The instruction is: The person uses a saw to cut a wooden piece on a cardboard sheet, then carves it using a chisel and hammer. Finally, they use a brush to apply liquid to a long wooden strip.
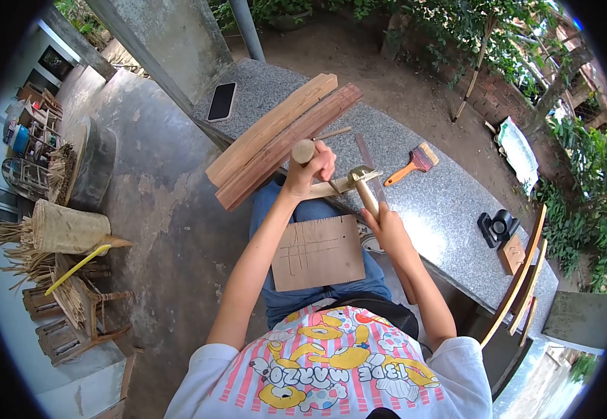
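Observation:
My left hand (312,170) is closed around a chisel with a round wooden handle end (303,151) facing up toward me; its dark, thin blade reaches down to a pale wood strip (326,189). In my right hand (388,228) is the light wooden handle of a hammer (367,195). The hammer's metal head overlaps the strip's right end, just right of the blade. Across my lap lies a brown board (317,255) marked with crossing dark lines. A slim stick (333,133) shows just beyond my left hand.
Two long wood pieces, one pale (272,129) and one reddish (291,145), lie on the granite counter (425,223). Also there: a phone (222,102), a ruler (364,153), a paintbrush (415,165), a black camera-like device (500,227) and curved wood strips (521,286).

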